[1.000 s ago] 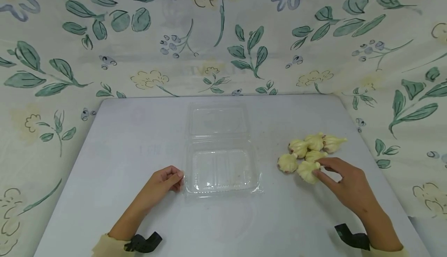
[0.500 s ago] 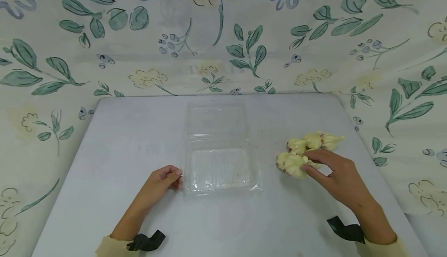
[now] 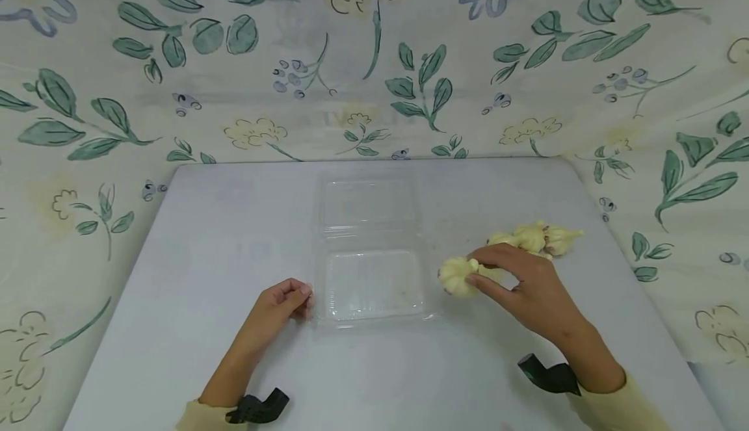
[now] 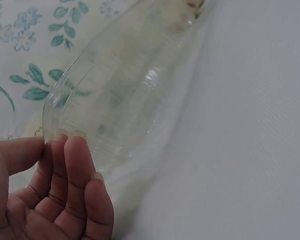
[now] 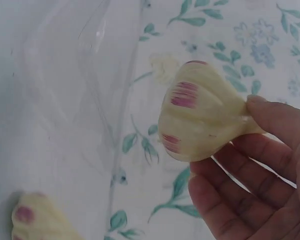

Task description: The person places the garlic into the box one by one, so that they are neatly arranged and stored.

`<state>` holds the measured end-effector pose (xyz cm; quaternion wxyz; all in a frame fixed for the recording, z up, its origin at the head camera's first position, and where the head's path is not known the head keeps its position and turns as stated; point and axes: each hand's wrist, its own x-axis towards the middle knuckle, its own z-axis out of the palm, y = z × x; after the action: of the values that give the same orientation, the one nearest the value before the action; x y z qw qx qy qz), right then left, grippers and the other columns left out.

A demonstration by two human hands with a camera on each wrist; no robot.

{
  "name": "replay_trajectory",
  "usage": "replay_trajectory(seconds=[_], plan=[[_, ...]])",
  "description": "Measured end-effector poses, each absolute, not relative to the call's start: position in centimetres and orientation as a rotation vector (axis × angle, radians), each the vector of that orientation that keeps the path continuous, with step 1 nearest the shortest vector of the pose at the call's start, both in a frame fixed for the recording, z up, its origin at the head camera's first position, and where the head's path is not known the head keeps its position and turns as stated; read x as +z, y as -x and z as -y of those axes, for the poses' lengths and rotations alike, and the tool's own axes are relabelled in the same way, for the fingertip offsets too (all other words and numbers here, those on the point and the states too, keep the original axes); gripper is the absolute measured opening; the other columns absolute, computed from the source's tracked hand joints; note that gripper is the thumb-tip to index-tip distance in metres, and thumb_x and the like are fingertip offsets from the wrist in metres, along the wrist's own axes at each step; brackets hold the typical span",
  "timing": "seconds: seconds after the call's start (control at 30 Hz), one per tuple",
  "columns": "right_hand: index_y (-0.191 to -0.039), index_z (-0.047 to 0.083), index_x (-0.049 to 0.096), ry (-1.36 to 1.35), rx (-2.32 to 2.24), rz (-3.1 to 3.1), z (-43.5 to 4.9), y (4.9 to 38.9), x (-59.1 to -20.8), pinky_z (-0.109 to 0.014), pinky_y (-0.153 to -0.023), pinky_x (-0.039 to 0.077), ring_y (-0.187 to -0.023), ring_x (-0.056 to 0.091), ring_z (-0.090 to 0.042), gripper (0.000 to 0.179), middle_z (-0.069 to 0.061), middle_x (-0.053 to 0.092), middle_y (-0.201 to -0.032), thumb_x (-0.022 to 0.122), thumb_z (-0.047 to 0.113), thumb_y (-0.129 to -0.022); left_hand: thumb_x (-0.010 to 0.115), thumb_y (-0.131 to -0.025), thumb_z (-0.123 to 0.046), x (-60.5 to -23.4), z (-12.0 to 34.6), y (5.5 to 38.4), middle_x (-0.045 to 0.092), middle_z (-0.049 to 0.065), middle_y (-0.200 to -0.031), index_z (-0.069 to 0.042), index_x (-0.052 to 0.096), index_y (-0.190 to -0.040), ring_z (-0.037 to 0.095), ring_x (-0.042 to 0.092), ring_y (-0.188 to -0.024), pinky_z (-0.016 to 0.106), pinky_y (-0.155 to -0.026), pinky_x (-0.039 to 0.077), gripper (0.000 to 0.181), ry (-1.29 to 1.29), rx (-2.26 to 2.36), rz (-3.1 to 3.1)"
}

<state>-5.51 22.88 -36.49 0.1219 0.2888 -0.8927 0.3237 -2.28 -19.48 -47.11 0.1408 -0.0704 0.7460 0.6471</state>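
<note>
My right hand (image 3: 529, 288) pinches a garlic bulb (image 3: 456, 276) by its stem, just right of the clear plastic container. In the right wrist view the bulb (image 5: 200, 115) is cream with purple patches, its stem between thumb and fingers. The clear clamshell container (image 3: 374, 317) lies unfolded on the table, its lid (image 3: 368, 203) toward the back. At the container's left edge, my left hand (image 3: 281, 304) grips the rim between thumb and fingers, as the left wrist view shows with the container wall (image 4: 115, 95). Other garlic bulbs (image 3: 529, 237) lie partly hidden behind my right hand.
The white table (image 3: 234, 223) carries the container in the middle and the garlic pile at right. A floral cloth (image 3: 363, 93) hangs behind and along both sides. Black straps (image 3: 260, 408) are on both wrists.
My right hand has carried the pinched garlic bulb leftward from the pile toward the container. The left hand stays at the container's left edge.
</note>
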Motion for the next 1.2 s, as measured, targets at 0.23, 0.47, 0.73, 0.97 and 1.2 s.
replay_trajectory(seconds=[0.23,0.47,0.73,0.97,1.2], plan=[[-0.115,0.016,0.077,-0.981,1.075,2.523,-19.9,6.5,-37.5,-0.022,-0.083,0.055,-0.095,0.069,-0.012,0.036,0.007,0.074,-0.111,0.088,0.006,-0.082,0.063,-0.107,-0.022,-47.4,19.3,1.9,0.065,0.013,-0.082,0.005,0.062,-0.107,0.019,0.057,-0.066,0.027,-0.057,0.05,0.027,0.265,1.899,-2.128],[-0.114,0.015,0.076,-0.99,1.133,2.513,-17.1,7.9,-38.4,-0.033,-0.08,0.06,-0.096,0.07,-0.013,0.029,0.005,0.074,-0.112,0.086,0.011,-0.087,0.064,-0.106,-0.022,-47.8,19.3,1.6,0.065,0.011,-0.082,0.006,0.062,-0.108,0.019,0.058,-0.067,0.028,-0.06,0.052,0.028,0.285,1.949,-2.091],[-0.116,0.008,0.075,-0.96,1.307,2.49,-13.8,9.2,-40.0,-0.032,-0.087,0.06,-0.106,0.071,-0.019,0.026,-0.002,0.073,-0.115,0.083,0.011,-0.091,0.064,-0.107,-0.024,-48.5,19.5,1.8,0.066,0.011,-0.085,0.009,0.062,-0.109,0.02,0.062,-0.072,0.03,-0.066,0.056,0.033,0.211,1.962,-2.082],[-0.118,0.008,0.074,-0.961,1.333,2.525,-11.6,9.8,-41.2,-0.03,-0.087,0.06,-0.108,0.069,-0.018,0.025,-0.002,0.072,-0.117,0.081,0.014,-0.094,0.064,-0.106,-0.025,-48.6,19.6,2.0,0.066,0.011,-0.085,0.007,0.062,-0.108,0.022,0.065,-0.074,0.032,-0.068,0.058,0.032,0.22,1.97,-2.047],[-0.118,0.009,0.074,-0.993,1.306,2.543,-9.6,9.9,-41.9,-0.028,-0.082,0.061,-0.104,0.07,-0.016,0.024,-0.002,0.072,-0.117,0.08,0.016,-0.095,0.064,-0.106,-0.023,-48.6,19.7,2.0,0.067,0.012,-0.086,0.009,0.061,-0.108,0.022,0.065,-0.074,0.032,-0.069,0.058,0.032,0.206,1.974,-2.04]])
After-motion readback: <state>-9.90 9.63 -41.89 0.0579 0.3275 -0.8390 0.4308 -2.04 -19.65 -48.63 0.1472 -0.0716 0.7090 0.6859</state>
